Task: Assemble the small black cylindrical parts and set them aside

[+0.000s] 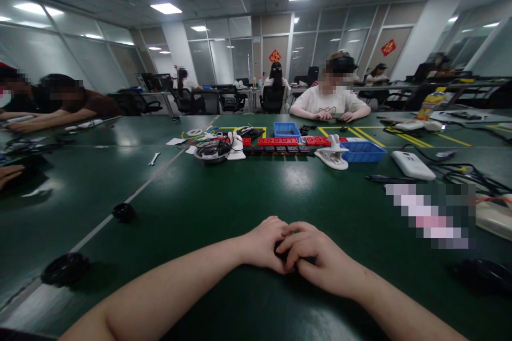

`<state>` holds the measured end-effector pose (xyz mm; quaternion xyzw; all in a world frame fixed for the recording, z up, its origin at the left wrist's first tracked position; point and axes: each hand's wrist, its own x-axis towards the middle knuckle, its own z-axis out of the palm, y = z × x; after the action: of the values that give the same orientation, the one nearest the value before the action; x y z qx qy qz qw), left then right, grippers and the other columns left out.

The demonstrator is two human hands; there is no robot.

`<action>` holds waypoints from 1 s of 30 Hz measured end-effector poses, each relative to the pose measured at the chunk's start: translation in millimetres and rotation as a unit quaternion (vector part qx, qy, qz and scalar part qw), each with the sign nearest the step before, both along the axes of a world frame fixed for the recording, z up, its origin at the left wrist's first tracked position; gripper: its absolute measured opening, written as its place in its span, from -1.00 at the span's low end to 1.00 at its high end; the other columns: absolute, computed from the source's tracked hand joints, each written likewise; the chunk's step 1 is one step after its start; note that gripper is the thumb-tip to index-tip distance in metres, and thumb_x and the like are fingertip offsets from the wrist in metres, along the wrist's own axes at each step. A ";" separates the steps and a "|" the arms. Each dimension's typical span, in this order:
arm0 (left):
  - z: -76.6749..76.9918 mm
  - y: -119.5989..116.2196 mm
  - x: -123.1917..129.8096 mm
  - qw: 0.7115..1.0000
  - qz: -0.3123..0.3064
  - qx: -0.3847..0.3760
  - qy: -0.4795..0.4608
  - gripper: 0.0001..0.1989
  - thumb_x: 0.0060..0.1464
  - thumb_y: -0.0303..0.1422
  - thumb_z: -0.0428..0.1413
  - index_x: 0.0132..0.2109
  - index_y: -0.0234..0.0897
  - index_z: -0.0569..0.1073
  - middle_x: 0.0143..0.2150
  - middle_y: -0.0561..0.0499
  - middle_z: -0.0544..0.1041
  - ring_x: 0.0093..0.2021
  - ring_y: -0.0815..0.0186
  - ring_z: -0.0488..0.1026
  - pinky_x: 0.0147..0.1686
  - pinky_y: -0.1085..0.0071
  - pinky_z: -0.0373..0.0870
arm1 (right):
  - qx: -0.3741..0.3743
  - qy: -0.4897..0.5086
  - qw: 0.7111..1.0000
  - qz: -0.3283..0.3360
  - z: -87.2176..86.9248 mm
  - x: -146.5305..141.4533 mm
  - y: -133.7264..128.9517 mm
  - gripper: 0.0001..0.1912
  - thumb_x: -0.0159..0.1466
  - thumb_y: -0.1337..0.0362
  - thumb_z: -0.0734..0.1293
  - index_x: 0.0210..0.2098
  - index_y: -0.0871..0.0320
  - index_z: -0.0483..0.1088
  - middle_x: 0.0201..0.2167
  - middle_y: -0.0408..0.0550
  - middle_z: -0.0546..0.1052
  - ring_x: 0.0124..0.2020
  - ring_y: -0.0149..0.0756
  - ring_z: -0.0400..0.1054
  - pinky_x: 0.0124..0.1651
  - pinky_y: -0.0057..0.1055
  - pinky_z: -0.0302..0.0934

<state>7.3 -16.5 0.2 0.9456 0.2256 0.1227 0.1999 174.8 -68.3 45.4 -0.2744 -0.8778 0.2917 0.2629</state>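
My left hand (pixel 262 243) and my right hand (pixel 318 257) meet over the green table (pixel 224 197), close in front of me. The fingers of both are curled and touch each other. Something dark shows in the small gap between them, mostly hidden, and I cannot make out what it is. On the table to the left of my left arm lie a black coiled cable (pixel 124 212) and, closer to me, a larger black coil (pixel 65 269).
Across the table's middle stand a red and black strip (pixel 278 141), white clamps (pixel 333 152), a metal bowl of wires (pixel 212 152) and blue bins (pixel 364 149). A wrench (pixel 154 159) lies left. Right are a white device (pixel 413 165) and cables. Co-workers sit opposite and left.
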 end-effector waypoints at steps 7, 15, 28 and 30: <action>4.7 -8.1 -1.5 0.999 0.020 -0.010 -0.037 -0.32 -0.25 -0.11 0.24 0.05 -0.16 0.24 0.04 -0.03 0.27 0.02 0.11 0.20 0.06 0.20 0.08 | 0.053 0.044 0.996 -0.055 -4.2 7.7 3.7 -0.73 0.11 0.41 0.21 -0.19 0.10 0.37 -0.15 -0.05 0.43 -0.04 -0.20 0.21 0.04 -0.18 0.04; 3.1 -17.3 2.3 0.989 0.137 0.027 -0.037 -0.35 -0.35 0.08 0.20 -0.17 -0.26 0.29 -0.22 -0.01 0.34 -0.15 0.16 0.32 0.14 0.00 -0.10 | 0.018 -0.106 0.976 -0.191 -10.1 6.2 8.3 -0.61 -0.05 0.12 0.42 -0.30 0.16 0.28 -0.34 -0.07 0.37 -0.30 -0.22 0.25 -0.28 -0.34 0.15; -6.6 44.2 15.8 0.934 0.346 0.090 0.000 -0.64 -0.13 -0.04 0.12 -0.29 -0.23 0.44 -0.23 -0.02 0.39 -0.12 0.13 0.33 0.08 0.03 0.01 | 0.085 -0.107 0.938 -0.318 -25.0 -6.6 91.1 -0.76 0.07 0.15 0.33 -0.31 0.15 0.41 -0.39 -0.04 0.37 -0.32 -0.25 0.27 -0.24 -0.37 0.12; -8.5 57.8 17.6 0.921 0.379 0.092 -0.001 -0.65 -0.10 -0.06 0.10 -0.26 -0.24 0.43 -0.20 -0.05 0.39 -0.11 0.10 0.32 0.06 0.02 0.03 | 0.088 -0.092 0.934 -0.335 -30.5 -10.2 108.4 -0.75 0.10 0.16 0.30 -0.28 0.16 0.42 -0.37 -0.03 0.37 -0.31 -0.24 0.27 -0.22 -0.35 0.13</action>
<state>24.9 41.3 -8.3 0.8033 0.5549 0.2103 0.0508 164.6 40.1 14.9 -0.5539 -0.7772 0.0816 0.2871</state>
